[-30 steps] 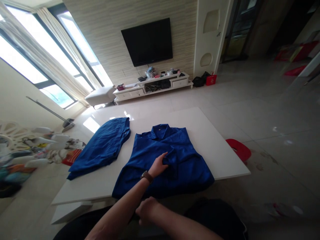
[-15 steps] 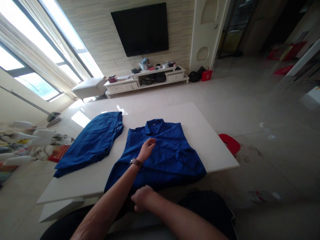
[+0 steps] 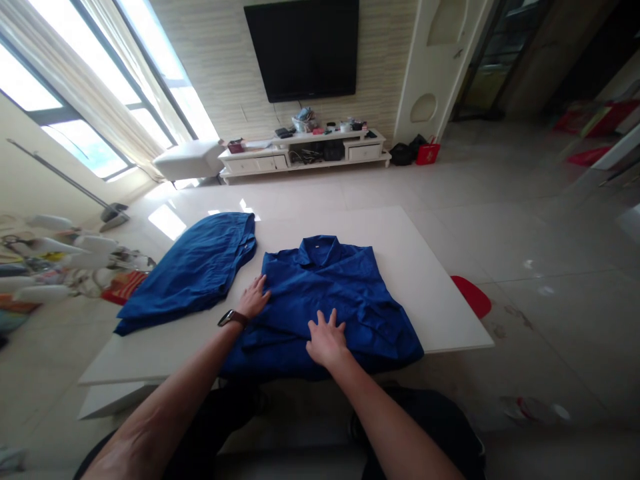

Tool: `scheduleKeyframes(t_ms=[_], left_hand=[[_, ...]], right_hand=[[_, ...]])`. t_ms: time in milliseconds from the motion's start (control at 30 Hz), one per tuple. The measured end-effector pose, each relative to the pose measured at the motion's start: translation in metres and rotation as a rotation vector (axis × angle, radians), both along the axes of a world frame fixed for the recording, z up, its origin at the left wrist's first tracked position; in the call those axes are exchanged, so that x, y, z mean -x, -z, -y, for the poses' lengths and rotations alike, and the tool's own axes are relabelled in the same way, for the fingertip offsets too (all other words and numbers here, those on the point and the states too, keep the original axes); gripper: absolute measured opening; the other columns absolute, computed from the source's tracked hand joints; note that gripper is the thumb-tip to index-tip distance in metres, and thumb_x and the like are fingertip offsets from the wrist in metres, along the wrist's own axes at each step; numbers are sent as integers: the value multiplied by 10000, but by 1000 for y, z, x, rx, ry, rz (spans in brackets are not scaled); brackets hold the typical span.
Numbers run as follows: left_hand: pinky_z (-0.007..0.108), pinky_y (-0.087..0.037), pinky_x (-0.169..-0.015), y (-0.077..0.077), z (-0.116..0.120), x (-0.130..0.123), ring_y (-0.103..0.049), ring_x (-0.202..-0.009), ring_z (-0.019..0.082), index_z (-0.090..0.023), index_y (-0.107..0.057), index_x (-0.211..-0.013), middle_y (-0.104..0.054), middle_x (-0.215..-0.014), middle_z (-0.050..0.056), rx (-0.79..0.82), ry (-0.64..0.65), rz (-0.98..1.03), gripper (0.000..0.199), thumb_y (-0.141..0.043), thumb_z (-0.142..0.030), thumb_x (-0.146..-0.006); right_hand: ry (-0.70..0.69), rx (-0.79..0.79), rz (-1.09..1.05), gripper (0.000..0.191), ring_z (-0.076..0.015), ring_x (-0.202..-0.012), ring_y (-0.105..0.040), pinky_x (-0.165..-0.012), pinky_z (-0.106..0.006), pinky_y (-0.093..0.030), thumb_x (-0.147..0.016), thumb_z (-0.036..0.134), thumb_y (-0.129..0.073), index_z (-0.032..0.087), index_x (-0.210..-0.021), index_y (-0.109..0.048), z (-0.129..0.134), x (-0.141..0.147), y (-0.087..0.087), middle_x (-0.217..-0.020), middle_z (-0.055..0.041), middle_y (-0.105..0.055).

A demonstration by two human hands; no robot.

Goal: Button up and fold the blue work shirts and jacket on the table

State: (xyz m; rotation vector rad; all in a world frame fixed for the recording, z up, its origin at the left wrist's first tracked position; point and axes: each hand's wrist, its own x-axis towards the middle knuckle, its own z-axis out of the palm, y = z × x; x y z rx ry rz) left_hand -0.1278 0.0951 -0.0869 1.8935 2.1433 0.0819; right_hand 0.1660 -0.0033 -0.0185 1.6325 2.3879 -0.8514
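A blue collared shirt [image 3: 320,287] lies on the white table [image 3: 420,287], its collar toward the far side and its lower part at the near edge. My left hand [image 3: 254,297], with a watch on the wrist, rests at the shirt's left edge, fingers apart. Lower down, near the middle of the shirt, my right hand [image 3: 327,339] lies with spread fingers on the cloth. Folded blue trousers [image 3: 195,267] are spread at the left of the table, apart from both hands.
A red stool [image 3: 471,297] stands by the table's right edge. White spools [image 3: 90,252] are at the left. Beyond the table are a low white cabinet [image 3: 305,152], a bench [image 3: 187,162] and a red bag [image 3: 427,153].
My left hand has moved left to the shirt's edge. My right hand has risen from below the near edge onto the shirt and opened. The camera view has shifted.
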Motion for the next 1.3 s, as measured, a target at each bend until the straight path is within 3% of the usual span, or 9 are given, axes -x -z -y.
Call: scheduleKeyframes(t_ms=[167,367,633,767,867,967,1067,1167,1300], left_hand=[[653,-187,-1258,12,-41,-13,-105,-1623,351,-209,-231,-1676,-133,-1752,120,0,31,37,714,-289,-535,-1044],[632,-101,-1289,31,-55,1,-129,-1625,304,-276,-313,-1653,-214,-1744,58,-180,44,-14,674,-281,-568,-1046],[706,-57,-1263,28,-107,13,-218,-1599,335,-247,-430,-1595,-316,-1707,103,-264,102,108,630,-394,-517,-1026],[592,-162,-1298,10,-118,16,-319,-1561,287,-160,-562,-1467,-442,-1638,135,-471,53,254,510,-430,-305,-996],[502,-293,-1276,-11,-89,18,-360,-1532,266,-169,-599,-1407,-477,-1609,117,-593,132,330,485,-460,-241,-948],[500,-366,-1229,-27,-35,24,-432,-1461,298,-216,-624,-1350,-532,-1538,104,-482,265,283,476,-550,-276,-884],[504,-468,-1109,-33,26,44,-560,-1291,345,-175,-628,-1275,-616,-1352,170,-296,58,191,497,-627,-368,-817],[469,-549,-944,-28,85,75,-683,-1059,356,-135,-657,-1061,-695,-1102,207,-56,-188,223,435,-656,-459,-772],[531,-573,-645,-2,158,99,-656,-520,346,-224,-551,-577,-579,-484,84,356,-352,541,306,-768,-438,-603]], right_hand=[[45,114,53,686,-581,-1547,20,-1078,-874,-197,-927,392,-607,336,-1587,-429,-2,-10,14,-1761,-75,-106],[47,124,71,751,-464,-1558,236,-1072,-904,-26,-979,606,-507,554,-1630,-135,-10,-28,53,-1748,111,124],[39,81,134,775,-436,-1530,325,-1067,-894,37,-969,731,-402,588,-1614,4,-45,-18,73,-1711,159,242],[8,80,208,795,-432,-1535,317,-1070,-891,20,-953,774,-368,580,-1615,27,-94,-11,69,-1715,150,240],[-48,39,219,795,-420,-1548,293,-1082,-883,0,-948,786,-354,576,-1618,19,-140,-3,66,-1725,142,212],[-85,-3,232,782,-416,-1559,263,-1100,-870,-34,-957,774,-343,566,-1625,4,-182,9,63,-1735,128,185],[-119,-25,241,781,-415,-1577,193,-1126,-845,-93,-958,749,-376,531,-1642,-69,-208,13,53,-1756,91,100],[-58,-138,177,747,-406,-1587,6,-1148,-772,-231,-967,691,-427,465,-1644,-210,-202,-11,41,-1758,7,-97],[356,-341,199,621,-399,-1438,-367,-1091,-640,-399,-938,544,-544,311,-1511,-486,-143,-105,43,-1588,-125,-417]])
